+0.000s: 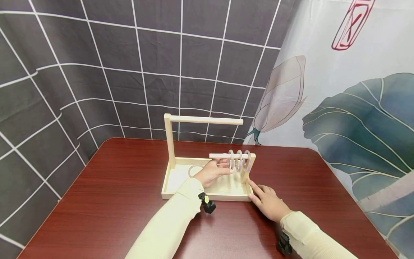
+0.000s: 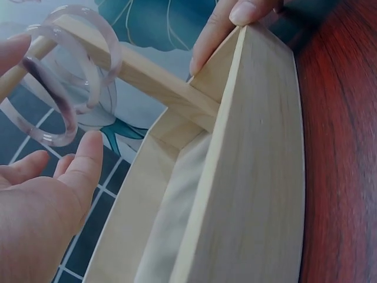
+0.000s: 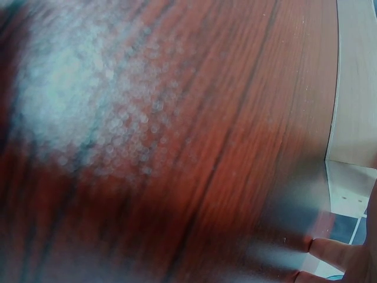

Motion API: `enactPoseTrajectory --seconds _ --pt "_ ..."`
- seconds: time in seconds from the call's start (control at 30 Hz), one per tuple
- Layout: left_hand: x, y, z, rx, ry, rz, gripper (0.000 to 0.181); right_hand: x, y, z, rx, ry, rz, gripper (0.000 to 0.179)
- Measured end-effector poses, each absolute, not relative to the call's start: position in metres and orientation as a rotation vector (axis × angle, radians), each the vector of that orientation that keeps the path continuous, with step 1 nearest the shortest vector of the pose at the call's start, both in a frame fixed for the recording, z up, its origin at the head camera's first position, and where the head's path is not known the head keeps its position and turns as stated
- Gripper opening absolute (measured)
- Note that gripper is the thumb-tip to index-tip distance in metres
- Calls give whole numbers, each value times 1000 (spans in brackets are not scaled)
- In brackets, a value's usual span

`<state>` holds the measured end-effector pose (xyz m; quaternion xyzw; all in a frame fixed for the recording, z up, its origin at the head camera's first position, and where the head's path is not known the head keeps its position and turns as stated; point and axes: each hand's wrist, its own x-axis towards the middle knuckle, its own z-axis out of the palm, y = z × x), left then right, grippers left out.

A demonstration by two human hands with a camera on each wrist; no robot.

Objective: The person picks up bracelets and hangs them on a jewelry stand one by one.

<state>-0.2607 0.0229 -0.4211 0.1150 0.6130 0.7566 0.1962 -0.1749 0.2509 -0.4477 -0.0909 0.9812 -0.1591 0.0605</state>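
Observation:
A pale wooden rack (image 1: 207,197) has a tray base, a tall left post with a long bar (image 1: 207,120) and a shorter right post. Three translucent bangles (image 1: 239,160) hang on the lower bar (image 1: 217,155) of the short post. My left hand (image 1: 210,174) is beside the leftmost bangle. In the left wrist view, its fingers (image 2: 82,168) are extended below a bangle with a dark streak (image 2: 50,88), and another fingertip overlaps that bangle's upper edge. Another bangle (image 1: 191,169) shows in the tray behind my left wrist. My right hand (image 1: 270,203) rests its fingers against the tray's right front corner.
The rack stands on a reddish-brown table (image 1: 123,201). Behind the table hang a dark grid-patterned cloth (image 1: 155,90) and a pale cloth with a lotus print (image 1: 365,118). Black wrist cameras (image 1: 207,204) sit at both cuffs.

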Motion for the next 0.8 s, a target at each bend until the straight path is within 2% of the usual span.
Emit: enactPoseTrajectory --seconds 0.3,0.53,0.8 --pt "-263 12 -418 213 1863 2025 62 -176 253 -450 -290 2983 -485 60" --pt "-269 -3 -417 303 1906 2003 76 -176 253 -450 -282 2976 -486 60" --pt "-273 -15 -412 342 1964 1950 80 -174 251 -448 -276 2972 -487 59"
